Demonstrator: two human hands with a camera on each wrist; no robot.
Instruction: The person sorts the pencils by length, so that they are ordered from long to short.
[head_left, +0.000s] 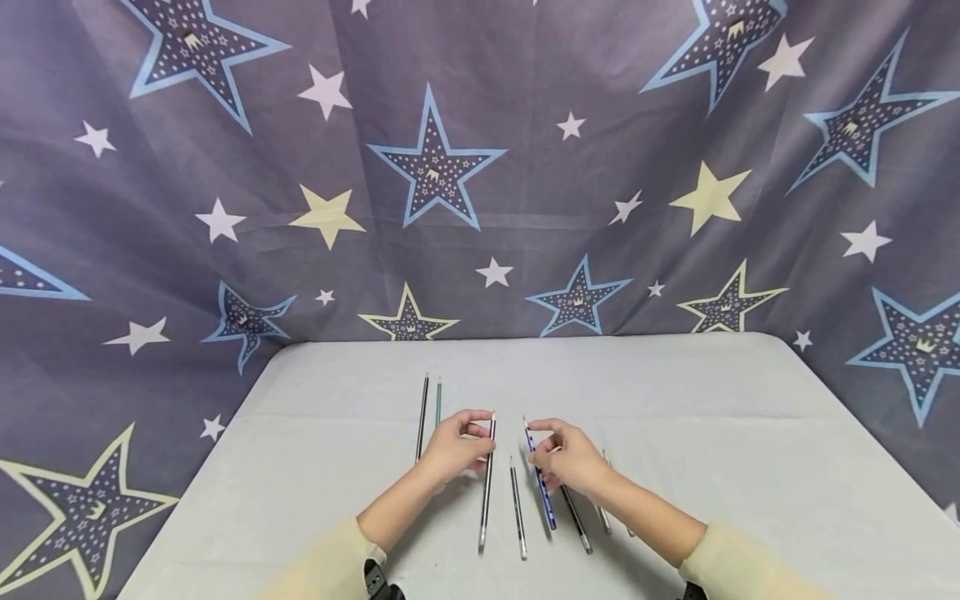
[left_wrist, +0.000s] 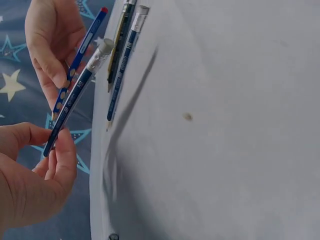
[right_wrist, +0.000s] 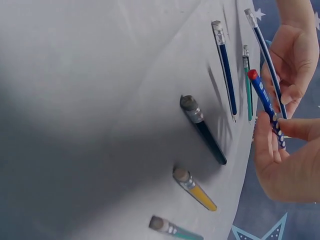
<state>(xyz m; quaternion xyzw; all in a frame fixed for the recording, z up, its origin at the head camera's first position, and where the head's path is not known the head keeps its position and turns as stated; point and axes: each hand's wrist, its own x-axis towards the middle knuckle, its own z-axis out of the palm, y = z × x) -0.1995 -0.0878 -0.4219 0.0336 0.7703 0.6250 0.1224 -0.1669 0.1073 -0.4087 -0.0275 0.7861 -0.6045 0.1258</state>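
1. Clock centred on the navy pencil [head_left: 517, 512] lying between the hands; 12 is the table's [head_left: 675, 379] far edge. Pencil points close to 12, silver ferrule toward 6.
2. Left hand [head_left: 453, 447], at 10 to 11: narrow pinch on a dark blue pencil [head_left: 486, 498] near its sharpened end. Pale lettering along the barrel, silver ferrule, grey eraser. Tip toward 12, eraser toward 6.
3. Right hand [head_left: 568, 457], at 1 to 2: narrow pinch on a bright blue pencil [head_left: 547, 504], also by the sharpened end. Red butt, pale lettering, row of pale round spots along the barrel. Tip leans toward 11 to 12.
4. Held pencils apart; whether their butts touch the table, cannot tell.
5. Toward 3, partly under the right arm: dark pencil [right_wrist: 207, 135], yellow pencil [right_wrist: 197, 191], teal pencil [right_wrist: 182, 232], each with silver ferrule and greyish eraser.
6. Toward 10 to 11, past the left hand: black pencil [head_left: 422, 421] and green pencil [head_left: 438, 402], side by side, tips toward 12.
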